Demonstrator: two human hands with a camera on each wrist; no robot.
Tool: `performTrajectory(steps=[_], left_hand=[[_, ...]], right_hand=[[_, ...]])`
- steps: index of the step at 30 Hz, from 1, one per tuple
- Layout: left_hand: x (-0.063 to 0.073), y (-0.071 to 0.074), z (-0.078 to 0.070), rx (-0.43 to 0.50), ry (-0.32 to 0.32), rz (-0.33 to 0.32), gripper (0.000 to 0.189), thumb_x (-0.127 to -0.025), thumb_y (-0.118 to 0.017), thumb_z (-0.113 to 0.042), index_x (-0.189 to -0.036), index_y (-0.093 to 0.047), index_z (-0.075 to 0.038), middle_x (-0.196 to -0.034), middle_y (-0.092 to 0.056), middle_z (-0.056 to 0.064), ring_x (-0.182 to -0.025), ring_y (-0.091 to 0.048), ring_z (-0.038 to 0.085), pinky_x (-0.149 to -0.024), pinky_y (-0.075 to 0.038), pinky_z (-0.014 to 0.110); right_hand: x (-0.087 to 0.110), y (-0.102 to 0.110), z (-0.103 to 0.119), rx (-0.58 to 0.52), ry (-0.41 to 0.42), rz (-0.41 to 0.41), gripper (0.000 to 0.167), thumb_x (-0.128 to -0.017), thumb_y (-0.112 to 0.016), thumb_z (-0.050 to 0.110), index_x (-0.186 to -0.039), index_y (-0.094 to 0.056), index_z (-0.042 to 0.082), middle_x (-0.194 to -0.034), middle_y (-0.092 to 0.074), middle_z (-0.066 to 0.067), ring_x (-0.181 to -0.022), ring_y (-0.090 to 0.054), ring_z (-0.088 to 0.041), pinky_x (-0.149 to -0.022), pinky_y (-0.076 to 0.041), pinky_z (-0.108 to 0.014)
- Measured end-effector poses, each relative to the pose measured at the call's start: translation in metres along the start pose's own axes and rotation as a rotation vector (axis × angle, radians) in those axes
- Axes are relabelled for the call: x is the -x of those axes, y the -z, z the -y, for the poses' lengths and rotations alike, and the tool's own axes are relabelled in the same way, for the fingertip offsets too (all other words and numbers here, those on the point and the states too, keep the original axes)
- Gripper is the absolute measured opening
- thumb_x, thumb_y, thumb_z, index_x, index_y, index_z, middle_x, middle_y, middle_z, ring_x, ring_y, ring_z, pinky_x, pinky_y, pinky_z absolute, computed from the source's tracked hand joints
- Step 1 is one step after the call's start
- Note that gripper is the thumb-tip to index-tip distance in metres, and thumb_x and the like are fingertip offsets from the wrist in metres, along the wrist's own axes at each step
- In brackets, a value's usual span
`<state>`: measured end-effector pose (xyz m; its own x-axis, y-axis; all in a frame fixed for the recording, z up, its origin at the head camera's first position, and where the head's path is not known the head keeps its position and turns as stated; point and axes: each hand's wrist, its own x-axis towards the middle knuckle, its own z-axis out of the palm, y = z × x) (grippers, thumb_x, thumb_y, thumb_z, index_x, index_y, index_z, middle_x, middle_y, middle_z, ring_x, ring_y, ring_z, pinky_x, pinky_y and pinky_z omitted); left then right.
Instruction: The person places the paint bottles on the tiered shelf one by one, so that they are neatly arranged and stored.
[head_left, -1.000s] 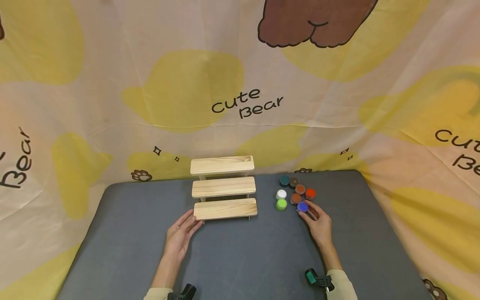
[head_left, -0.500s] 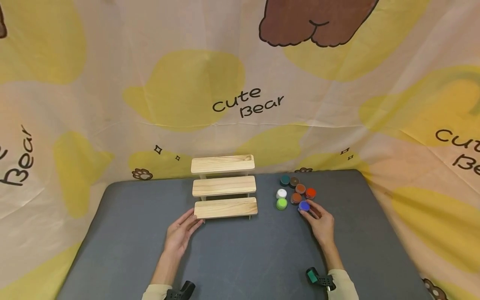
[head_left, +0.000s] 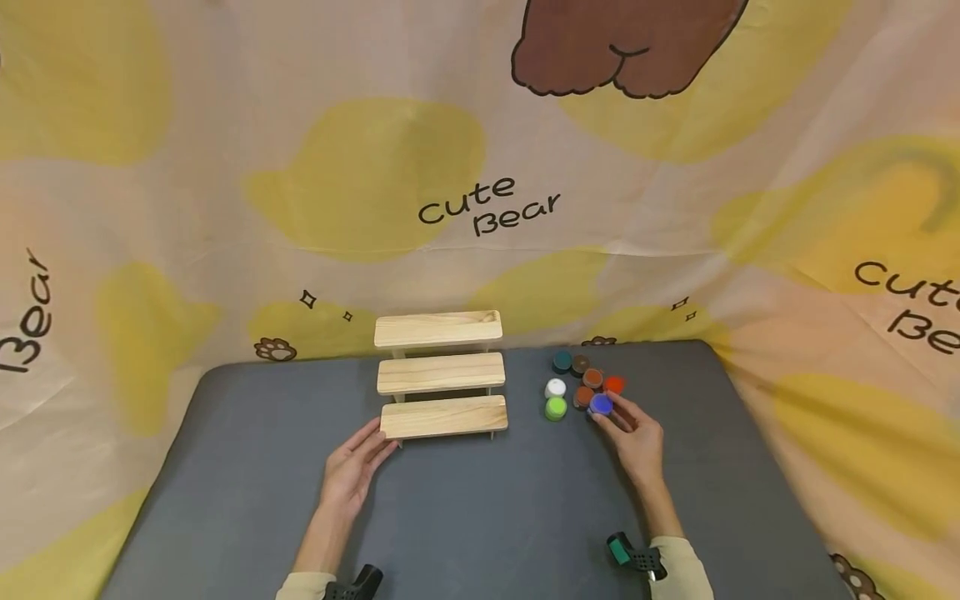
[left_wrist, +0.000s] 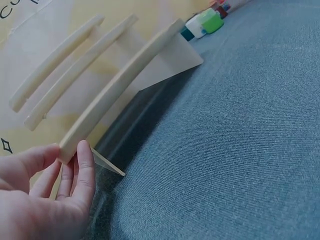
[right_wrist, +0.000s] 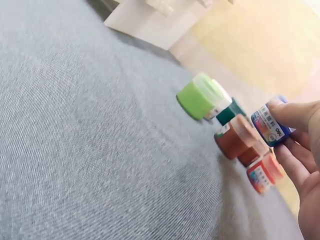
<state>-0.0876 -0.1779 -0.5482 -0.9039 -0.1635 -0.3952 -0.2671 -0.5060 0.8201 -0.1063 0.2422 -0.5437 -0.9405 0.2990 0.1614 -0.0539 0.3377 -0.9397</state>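
A three-tier wooden display stand (head_left: 444, 417) is at the back of the table, its tiers rising toward the backdrop. My left hand (head_left: 352, 471) pinches the left end of the lowest tier, thumb on one side and fingers on the other, as the left wrist view shows at the shelf end (left_wrist: 75, 142). At the right, my right hand (head_left: 637, 442) holds a small blue paint jar (right_wrist: 270, 125) between thumb and fingers, raised off the table. Close by it are a light green jar (right_wrist: 197, 97), brown jars (right_wrist: 234, 137) and a red jar (right_wrist: 264, 172).
A white jar (head_left: 555, 388), a dark teal jar (head_left: 562, 362) and a dark brown jar (head_left: 580, 365) complete the cluster right of the stand. The grey tabletop (head_left: 465, 517) meets a patterned cloth backdrop (head_left: 360, 183) behind the stand.
The blue paint jar has risen slightly in my right hand and now covers part of the red jar's surroundings. My left hand keeps its hold on the stand. The head view has shifted slightly.
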Motion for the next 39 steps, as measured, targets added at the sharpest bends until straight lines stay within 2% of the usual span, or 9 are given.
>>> performTrajectory(steps=[3,9,14,19,24,30,34,37,39], left_hand=[[0.001,0.003,-0.004,-0.011,0.002,-0.001,0.053,-0.093,-0.059,0.008,-0.143,-0.039,0.011,-0.137,-0.046,0.022,-0.098,-0.068,0.016,-0.1,-0.056,0.037],[0.003,0.001,-0.007,-0.05,0.016,0.016,0.054,-0.092,-0.063,0.005,-0.142,-0.042,0.009,-0.133,-0.052,0.019,-0.1,-0.067,0.015,-0.1,-0.056,0.036],[0.004,0.0,-0.006,-0.057,0.009,0.003,0.053,-0.093,-0.061,0.006,-0.142,-0.043,0.009,-0.135,-0.05,0.021,-0.1,-0.068,0.015,-0.099,-0.056,0.036],[0.003,-0.001,-0.004,-0.09,-0.013,-0.006,0.05,-0.093,-0.061,0.006,-0.14,-0.045,0.009,-0.14,-0.047,0.025,-0.099,-0.068,0.016,-0.097,-0.057,0.036],[0.002,0.0,-0.004,-0.102,-0.01,-0.003,0.049,-0.094,-0.059,0.007,-0.141,-0.045,0.008,-0.142,-0.044,0.026,-0.1,-0.068,0.015,-0.098,-0.057,0.036],[0.002,0.001,-0.007,-0.092,-0.016,-0.003,0.049,-0.094,-0.059,0.006,-0.141,-0.045,0.008,-0.141,-0.045,0.026,-0.1,-0.068,0.016,-0.098,-0.057,0.036],[0.004,0.001,-0.007,-0.1,-0.026,-0.01,0.051,-0.093,-0.061,0.004,-0.14,-0.044,0.009,-0.14,-0.046,0.026,-0.1,-0.068,0.015,-0.097,-0.058,0.037],[0.005,0.001,-0.005,-0.109,-0.03,-0.003,0.051,-0.094,-0.061,0.004,-0.141,-0.043,0.01,-0.141,-0.046,0.026,-0.1,-0.067,0.015,-0.097,-0.057,0.036],[0.006,0.001,-0.004,-0.108,-0.034,0.002,0.051,-0.094,-0.061,0.004,-0.141,-0.043,0.009,-0.141,-0.045,0.026,-0.1,-0.067,0.015,-0.097,-0.058,0.036]], right_hand=[[0.001,-0.007,0.005,-0.018,0.007,0.023,0.045,-0.079,-0.081,0.004,-0.122,-0.067,-0.002,-0.122,-0.065,-0.02,-0.106,-0.066,-0.02,-0.09,-0.056,-0.017],[0.004,-0.016,0.028,-0.05,-0.002,0.073,0.043,-0.08,-0.079,-0.002,-0.121,-0.065,-0.007,-0.121,-0.064,-0.023,-0.108,-0.064,-0.037,-0.094,-0.056,-0.033],[0.008,-0.021,0.053,-0.078,0.022,0.12,0.042,-0.08,-0.077,-0.005,-0.12,-0.064,-0.011,-0.119,-0.064,-0.026,-0.107,-0.064,-0.04,-0.094,-0.055,-0.038],[0.004,-0.024,0.064,-0.085,0.056,0.127,0.042,-0.08,-0.077,-0.006,-0.119,-0.065,-0.011,-0.116,-0.066,-0.025,-0.103,-0.065,-0.041,-0.09,-0.059,-0.033],[-0.004,-0.029,0.079,-0.103,0.101,0.157,0.042,-0.08,-0.077,-0.007,-0.12,-0.064,-0.011,-0.116,-0.065,-0.026,-0.105,-0.064,-0.041,-0.09,-0.058,-0.039],[-0.021,-0.042,0.074,-0.141,0.143,0.195,0.043,-0.08,-0.077,-0.006,-0.12,-0.064,-0.009,-0.118,-0.064,-0.026,-0.109,-0.063,-0.04,-0.095,-0.054,-0.048],[-0.03,-0.05,0.066,-0.114,0.17,0.208,0.043,-0.081,-0.078,-0.001,-0.121,-0.065,-0.006,-0.119,-0.065,-0.024,-0.11,-0.064,-0.036,-0.098,-0.055,-0.042],[-0.032,-0.055,0.072,-0.083,0.201,0.21,0.043,-0.081,-0.078,0.0,-0.121,-0.065,-0.006,-0.119,-0.065,-0.023,-0.109,-0.064,-0.036,-0.097,-0.055,-0.04],[-0.031,-0.057,0.082,-0.092,0.21,0.215,0.042,-0.08,-0.078,-0.002,-0.12,-0.065,-0.007,-0.118,-0.065,-0.025,-0.108,-0.065,-0.038,-0.097,-0.055,-0.044]])
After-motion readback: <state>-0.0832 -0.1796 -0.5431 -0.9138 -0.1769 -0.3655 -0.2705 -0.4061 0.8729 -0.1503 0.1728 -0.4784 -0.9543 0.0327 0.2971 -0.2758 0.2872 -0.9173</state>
